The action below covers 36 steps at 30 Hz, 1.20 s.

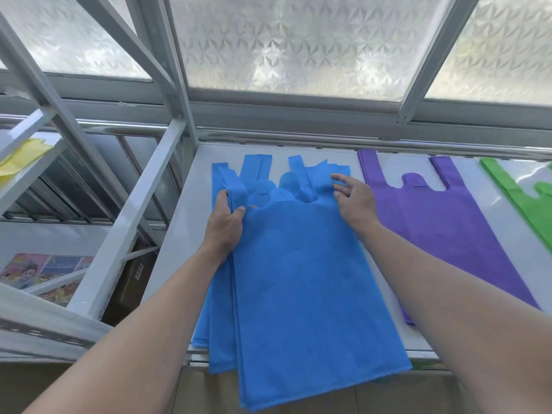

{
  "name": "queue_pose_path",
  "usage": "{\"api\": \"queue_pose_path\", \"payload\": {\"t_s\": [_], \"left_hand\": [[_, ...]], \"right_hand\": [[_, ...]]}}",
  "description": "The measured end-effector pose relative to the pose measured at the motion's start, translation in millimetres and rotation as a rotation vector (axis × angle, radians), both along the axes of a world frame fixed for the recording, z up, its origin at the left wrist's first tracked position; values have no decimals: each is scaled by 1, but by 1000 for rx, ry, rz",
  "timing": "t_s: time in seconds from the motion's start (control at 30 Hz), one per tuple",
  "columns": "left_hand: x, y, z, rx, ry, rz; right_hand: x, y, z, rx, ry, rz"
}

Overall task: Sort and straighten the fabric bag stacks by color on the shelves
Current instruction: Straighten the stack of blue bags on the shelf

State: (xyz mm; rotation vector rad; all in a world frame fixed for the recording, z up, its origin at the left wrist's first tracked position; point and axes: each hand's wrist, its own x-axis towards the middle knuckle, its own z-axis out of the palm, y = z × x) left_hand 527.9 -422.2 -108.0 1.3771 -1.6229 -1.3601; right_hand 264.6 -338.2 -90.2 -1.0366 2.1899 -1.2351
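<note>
Blue bag stack [304,279] lies flat on the white shelf [182,234], handles toward the window [298,46]. Its near end hangs over the shelf's front edge. Layers are not squared: lower bags fan out along the left side, and the handle strips at the far end splay at different angles.

Left hand [225,225] has its thumb on top and fingers curled round the bunched left handles. The fingertips are hidden in the fabric. Right hand [355,201] is loose and spread, fingertips resting on the right handles, gripping nothing. The bag count cannot be made out.

Purple bag stack [442,228] lies just beside the blue one to the right, partly covered by the right forearm. Whether the two stacks touch is hidden under that arm. Green bag [534,210] lies farther right, cut off by the frame edge.

A bare strip of shelf runs along the blue stack's left side up to the shelf's frame, with more bare shelf beyond the handles. Yellow bag [24,158] sits on a neighbouring shelf at the far left, mostly out of view. Cardboard box [131,282] stands below, partly behind the frame.
</note>
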Motion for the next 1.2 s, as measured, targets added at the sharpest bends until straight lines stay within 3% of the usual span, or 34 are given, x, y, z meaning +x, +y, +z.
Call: {"api": "queue_pose_path", "payload": {"t_s": [0.27, 0.4, 0.47, 0.7, 0.8, 0.9, 1.0, 1.1, 1.2], "left_hand": [[1, -4, -4, 11, -13, -20], [1, -2, -1, 22, -2, -23], [2, -4, -2, 28, -9, -27], [3, -7, -6, 40, -12, -25], [2, -5, -3, 38, -4, -30], [2, -6, -4, 43, -12, -24], [3, -6, -4, 29, -27, -21], [3, -4, 0, 32, -22, -15], [3, 0, 8, 21, -32, -24]], "right_hand": [[-6, -7, -2, -128, -324, -56], [-12, -10, -2, -80, -394, -50], [-13, -11, 0, 8, -327, -47], [-3, -22, 16, 398, 204, 58], [3, -28, 23, 499, 246, 71], [3, -29, 22, 471, 222, 49], [3, -22, 14, 305, 226, 66], [-2, -14, 5, 125, 54, 43], [-7, -9, 6, 90, -190, 61]]}}
